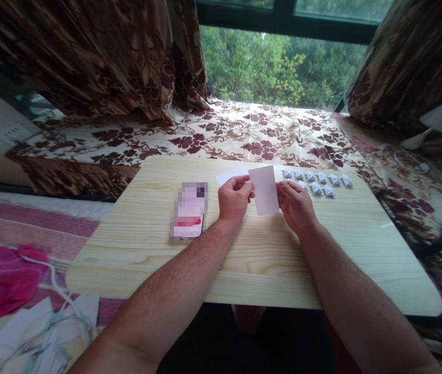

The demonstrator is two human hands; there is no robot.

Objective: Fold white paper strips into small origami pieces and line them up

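Note:
A small white paper sheet [264,190] is held upright above the light wooden table [252,259], pinched from both sides. My left hand [234,200] grips its left edge with closed fingers. My right hand [294,203] grips its right edge the same way. Another white paper sheet [230,175] lies flat on the table just behind my left hand. Several small folded white paper pieces [318,183] lie in rows to the right, close behind my right hand.
A phone [188,210] lies flat on the table left of my left hand. A floral cloth [244,132] covers the ledge behind the table, under a window with brown curtains. Pink fabric [2,278] and white cables lie at the lower left.

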